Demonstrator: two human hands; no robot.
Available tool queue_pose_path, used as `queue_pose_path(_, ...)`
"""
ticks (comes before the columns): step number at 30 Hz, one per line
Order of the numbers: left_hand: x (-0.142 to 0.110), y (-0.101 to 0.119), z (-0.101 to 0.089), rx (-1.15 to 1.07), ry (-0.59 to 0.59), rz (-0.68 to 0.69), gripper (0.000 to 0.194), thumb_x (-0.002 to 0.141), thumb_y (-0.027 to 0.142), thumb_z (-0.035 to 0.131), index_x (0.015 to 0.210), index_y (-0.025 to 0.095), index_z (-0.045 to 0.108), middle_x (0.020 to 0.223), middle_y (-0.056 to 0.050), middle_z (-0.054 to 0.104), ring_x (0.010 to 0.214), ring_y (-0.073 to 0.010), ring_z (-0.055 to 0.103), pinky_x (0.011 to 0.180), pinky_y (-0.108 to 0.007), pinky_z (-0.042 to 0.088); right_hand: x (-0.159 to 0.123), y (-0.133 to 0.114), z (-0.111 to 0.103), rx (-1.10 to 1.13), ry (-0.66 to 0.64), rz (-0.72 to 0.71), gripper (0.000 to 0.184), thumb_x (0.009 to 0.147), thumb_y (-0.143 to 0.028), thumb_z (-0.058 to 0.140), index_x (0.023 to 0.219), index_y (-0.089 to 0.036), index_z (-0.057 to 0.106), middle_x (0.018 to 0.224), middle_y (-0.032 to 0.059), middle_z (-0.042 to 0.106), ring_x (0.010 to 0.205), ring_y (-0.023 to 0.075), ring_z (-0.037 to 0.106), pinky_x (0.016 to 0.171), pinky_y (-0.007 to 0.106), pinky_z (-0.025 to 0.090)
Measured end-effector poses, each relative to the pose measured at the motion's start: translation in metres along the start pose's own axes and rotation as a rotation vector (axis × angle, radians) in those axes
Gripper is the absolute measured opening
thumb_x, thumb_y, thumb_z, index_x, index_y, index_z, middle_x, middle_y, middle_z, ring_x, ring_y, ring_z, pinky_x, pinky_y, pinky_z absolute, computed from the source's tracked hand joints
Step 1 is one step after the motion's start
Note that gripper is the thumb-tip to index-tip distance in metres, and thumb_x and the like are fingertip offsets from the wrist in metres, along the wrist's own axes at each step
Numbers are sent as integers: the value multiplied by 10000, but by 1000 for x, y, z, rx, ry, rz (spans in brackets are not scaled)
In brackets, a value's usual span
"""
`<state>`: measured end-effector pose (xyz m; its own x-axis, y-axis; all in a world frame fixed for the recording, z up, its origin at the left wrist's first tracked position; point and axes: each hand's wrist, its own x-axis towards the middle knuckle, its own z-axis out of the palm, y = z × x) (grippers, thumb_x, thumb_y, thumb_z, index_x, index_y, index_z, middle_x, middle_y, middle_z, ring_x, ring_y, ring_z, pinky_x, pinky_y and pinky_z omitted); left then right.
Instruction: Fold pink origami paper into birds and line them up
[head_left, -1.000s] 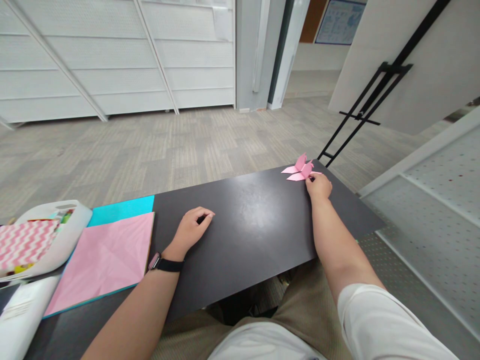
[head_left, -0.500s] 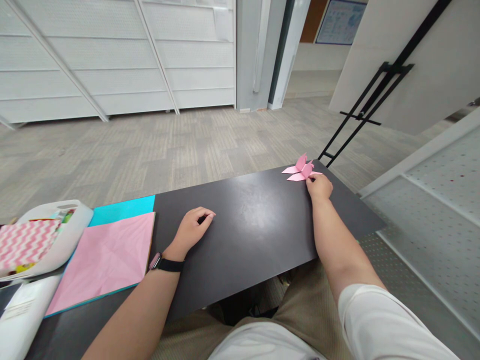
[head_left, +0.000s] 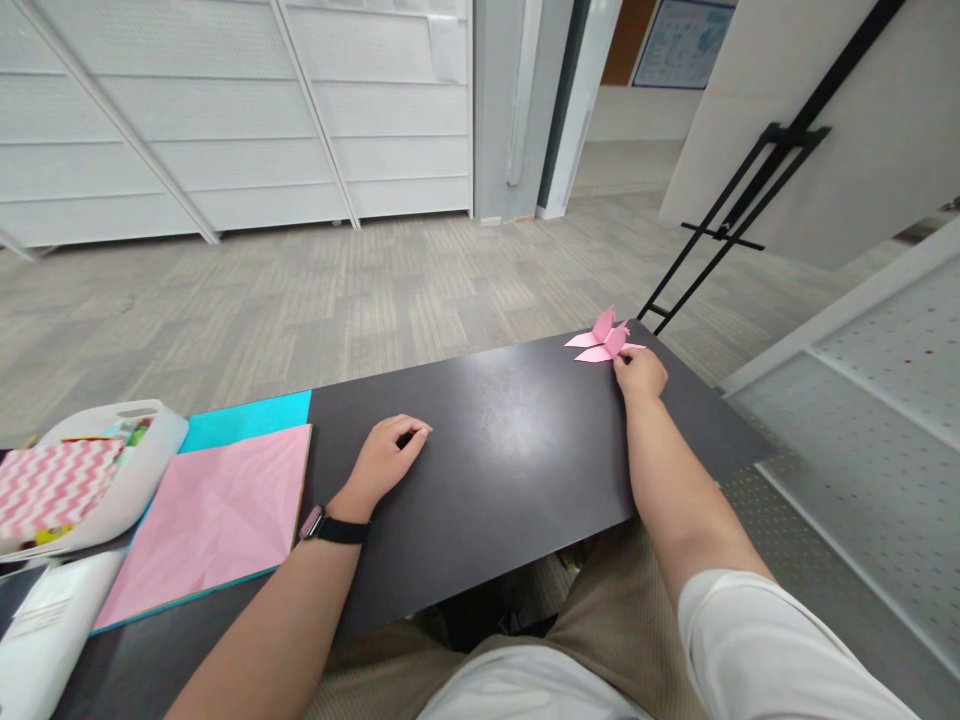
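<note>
Little has just changed: both my hands match the earlier frame, and the pink folded paper (head_left: 615, 342) sits as it did, right of centre on the dark tabletop (head_left: 510, 480). My right hand (head_left: 643, 375) touches its near edge, fingers nearly closed; I can't tell whether they grip. Mid-frame, my left hand (head_left: 382, 460) rests loosely curled, partly open, visibly holding nothing.

An office-like room

It looks like an office or a similar shared workroom, though which cannot be told for sure. Grey patterned carpet (head_left: 375, 300) covers the floor, and tall white panelled shelving units (head_left: 240, 110) line one side. A black metal stand (head_left: 731, 220) is by a large pale board (head_left: 877, 130), near a dotted translucent partition (head_left: 885, 400). Beyond hangs a blue-edged chart (head_left: 682, 42).
</note>
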<state>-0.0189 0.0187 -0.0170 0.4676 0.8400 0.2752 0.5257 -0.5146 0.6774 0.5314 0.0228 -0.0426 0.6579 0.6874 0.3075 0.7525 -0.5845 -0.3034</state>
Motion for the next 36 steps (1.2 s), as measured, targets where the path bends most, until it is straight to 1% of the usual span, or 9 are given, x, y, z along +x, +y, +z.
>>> queue_pose_path(11, -1, -1, 0, 3, -11, -3, 243, 1029, 385, 586, 933, 252, 765, 1005, -38, 801, 974, -236, 733, 949, -400, 544, -1, 0, 0, 38, 19, 4, 316, 943, -349, 612, 1163, -269, 824, 1274, 94, 762, 1149, 277, 665, 982, 401, 495)
queue_pose_path(21, 0, -2, 0, 7, -8, 6, 221, 1032, 355, 596, 923, 251, 757, 983, -19, 794, 955, -223, 733, 938, -382, 534, 0, 2, 4, 66, 51, 4, 306, 915, -340, 629, 1125, -251, 833, 1280, 116, 760, 1127, 285, 661, 979, 417, 495)
queue_pose_path(26, -1, -1, 0, 12, -10, 13, 223, 1035, 353, 592, 926, 248, 755, 984, -22, 795, 954, -221, 733, 943, -378, 534, 0, 2, 3, 84, 43, -6, 298, 901, -322, 632, 1106, -247, 835, 1251, 118, 759, 1122, 284, 655, 994, 429, 497)
queue_pose_path(36, 0, -1, 0, 21, -17, 9, 224, 1032, 357, 592, 931, 250, 761, 998, -26, 802, 967, -227, 736, 952, -389, 540, -1, 0, 2, 91, 65, -3, 295, 883, -338, 633, 1076, -252, 838, 1207, 111, 779, 1085, 280, 669, 973, 426, 501)
